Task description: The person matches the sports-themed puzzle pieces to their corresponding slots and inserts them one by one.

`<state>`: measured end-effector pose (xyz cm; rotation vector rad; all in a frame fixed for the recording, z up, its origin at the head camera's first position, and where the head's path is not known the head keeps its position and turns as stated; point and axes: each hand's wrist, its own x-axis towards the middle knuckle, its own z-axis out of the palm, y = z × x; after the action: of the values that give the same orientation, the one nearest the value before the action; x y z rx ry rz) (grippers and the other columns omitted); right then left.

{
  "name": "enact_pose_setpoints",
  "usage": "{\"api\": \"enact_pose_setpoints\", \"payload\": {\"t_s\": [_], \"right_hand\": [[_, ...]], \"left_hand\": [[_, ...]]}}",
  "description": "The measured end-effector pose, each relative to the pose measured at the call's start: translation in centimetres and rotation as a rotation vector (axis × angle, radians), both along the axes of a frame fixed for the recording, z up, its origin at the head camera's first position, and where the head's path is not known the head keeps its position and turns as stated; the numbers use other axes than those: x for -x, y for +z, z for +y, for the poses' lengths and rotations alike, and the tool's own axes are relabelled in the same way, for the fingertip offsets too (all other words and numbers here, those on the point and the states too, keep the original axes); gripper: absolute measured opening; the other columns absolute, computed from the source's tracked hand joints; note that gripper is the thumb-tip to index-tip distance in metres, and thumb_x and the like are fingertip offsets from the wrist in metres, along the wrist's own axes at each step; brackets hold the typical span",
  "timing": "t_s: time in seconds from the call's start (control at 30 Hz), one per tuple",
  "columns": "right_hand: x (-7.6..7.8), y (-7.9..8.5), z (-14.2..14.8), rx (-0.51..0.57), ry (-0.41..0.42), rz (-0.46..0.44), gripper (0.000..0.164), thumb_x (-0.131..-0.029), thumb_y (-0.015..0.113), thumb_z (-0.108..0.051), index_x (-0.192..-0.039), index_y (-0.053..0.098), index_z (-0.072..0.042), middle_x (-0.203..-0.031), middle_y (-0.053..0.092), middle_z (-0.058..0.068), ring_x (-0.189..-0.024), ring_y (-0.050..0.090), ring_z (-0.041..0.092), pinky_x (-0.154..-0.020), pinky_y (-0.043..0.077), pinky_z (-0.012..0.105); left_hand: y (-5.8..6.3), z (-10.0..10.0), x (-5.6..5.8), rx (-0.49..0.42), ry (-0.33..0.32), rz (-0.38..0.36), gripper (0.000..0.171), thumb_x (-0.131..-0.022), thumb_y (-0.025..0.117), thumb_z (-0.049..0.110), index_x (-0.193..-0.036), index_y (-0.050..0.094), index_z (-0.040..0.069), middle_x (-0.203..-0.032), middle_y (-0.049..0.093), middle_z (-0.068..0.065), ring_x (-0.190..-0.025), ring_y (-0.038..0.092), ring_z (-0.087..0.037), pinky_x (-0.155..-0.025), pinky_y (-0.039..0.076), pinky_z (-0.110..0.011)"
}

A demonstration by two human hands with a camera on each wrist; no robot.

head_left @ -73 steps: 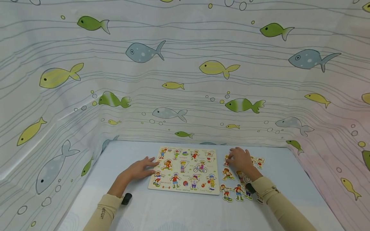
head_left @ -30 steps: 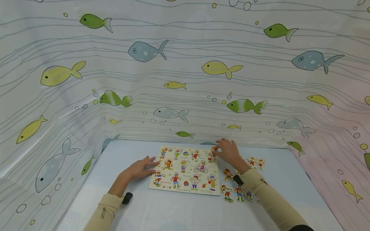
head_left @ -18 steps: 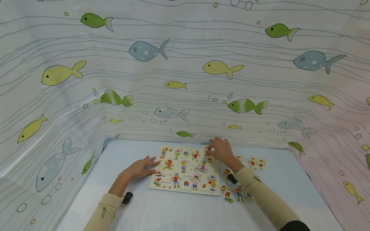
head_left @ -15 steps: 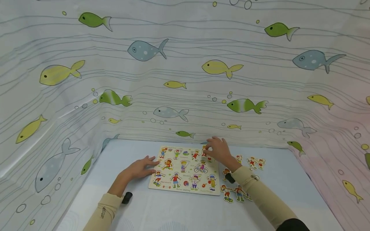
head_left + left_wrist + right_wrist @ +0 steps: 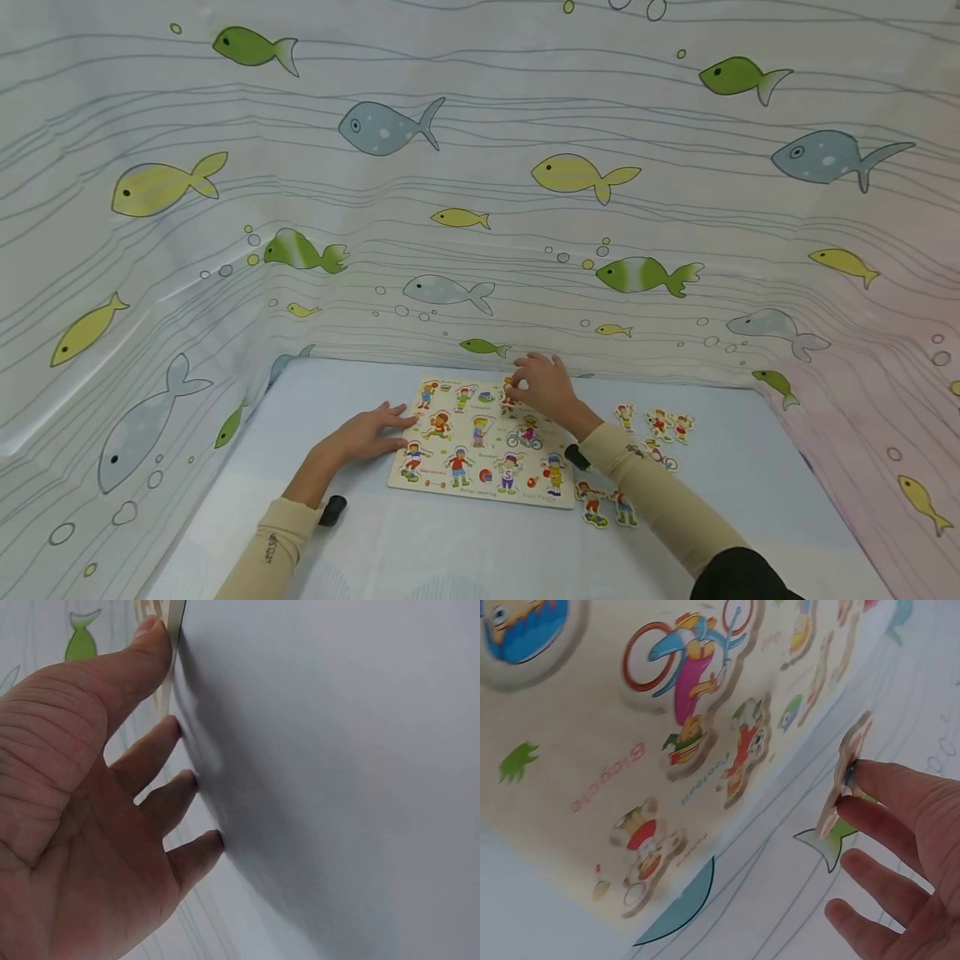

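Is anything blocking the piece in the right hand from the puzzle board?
Nothing visible: the right hand pinches the piece apart from the board, nothing showing between. The left hand is at the board's left edge, seemingly clear.

A pale, seemingly cloth-covered table point(image 5: 390, 550) carries a puzzle board point(image 5: 480, 457) and loose pieces point(image 5: 592, 504).

Loose pieces point(image 5: 592, 503) lie right of the board point(image 5: 457, 438).

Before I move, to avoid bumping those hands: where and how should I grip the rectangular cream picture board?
Probably pinch the board by its straight near edge, from the near side: it lies flat, the left hand rests at its left edge, the right hand hides its far right corner.
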<state>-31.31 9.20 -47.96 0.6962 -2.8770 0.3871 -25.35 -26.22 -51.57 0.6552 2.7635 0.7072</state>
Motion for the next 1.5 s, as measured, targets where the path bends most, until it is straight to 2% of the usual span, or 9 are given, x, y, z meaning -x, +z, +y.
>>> {"api": "enact_pose_setpoints", "payload": {"t_s": [0.2, 0.53, 0.97, 1.2, 1.5], "right_hand": [[0.5, -0.1, -1.4, -0.019, 0.022, 0.03, 0.018, -0.089, 0.074, -0.039, -0.085, 0.08, -0.022, -0.134, 0.061, 0.005, -0.134, 0.046, 0.03, -0.109, 0.026, 0.065], [0.4, 0.5, -3.7, 0.019, 0.078, 0.015, 0.016, -0.091, 0.072, -0.035, -0.085, 0.079, -0.022, -0.134, 0.061, 0.009, -0.133, 0.046, 0.032, -0.109, 0.026, 0.066], [1.1, 0.4, -6.7, 0.031, 0.128, -0.007, 0.016, -0.092, 0.071, -0.034, -0.083, 0.079, -0.023, -0.134, 0.061, 0.007, -0.131, 0.049, 0.031, -0.108, 0.025, 0.067], [1.6, -0.1, -8.0, 0.035, 0.117, -0.022, 0.017, -0.092, 0.071, -0.037, -0.087, 0.08, -0.023, -0.133, 0.062, 0.003, -0.131, 0.049, 0.027, -0.107, 0.027, 0.067], [1.9, -0.9, -9.0, 0.086, 0.109, -0.079, 0.018, -0.091, 0.072, -0.036, -0.081, 0.079, -0.023, -0.133, 0.062, 0.004, -0.129, 0.05, 0.027, -0.109, 0.024, 0.066]], "left_hand": [[0.0, -0.1, 0.1, 0.003, 0.007, -0.004, 0.05, -0.094, 0.068, 0.035, -0.138, 0.059, 0.012, -0.152, 0.039, -0.017, -0.142, 0.023, -0.049, -0.109, 0.024, -0.066], [-0.4, -0.2, 0.4, 0.013, 0.009, 0.0, 0.05, -0.093, 0.068, 0.035, -0.138, 0.059, 0.014, -0.152, 0.04, -0.016, -0.142, 0.024, -0.048, -0.109, 0.024, -0.065], [-0.1, 0.0, 0.3, 0.016, 0.012, -0.014, 0.049, -0.094, 0.067, 0.034, -0.138, 0.059, 0.013, -0.152, 0.039, -0.017, -0.142, 0.022, -0.048, -0.109, 0.023, -0.066], [0.0, 0.0, 0.2, -0.006, 0.011, -0.015, 0.049, -0.094, 0.067, 0.034, -0.137, 0.059, 0.012, -0.152, 0.04, -0.019, -0.142, 0.022, -0.049, -0.109, 0.023, -0.066], [0.1, 0.0, 0.2, 0.01, 0.01, -0.017, 0.049, -0.094, 0.067, 0.035, -0.137, 0.06, 0.012, -0.151, 0.04, -0.018, -0.142, 0.023, -0.049, -0.109, 0.025, -0.066]]}}
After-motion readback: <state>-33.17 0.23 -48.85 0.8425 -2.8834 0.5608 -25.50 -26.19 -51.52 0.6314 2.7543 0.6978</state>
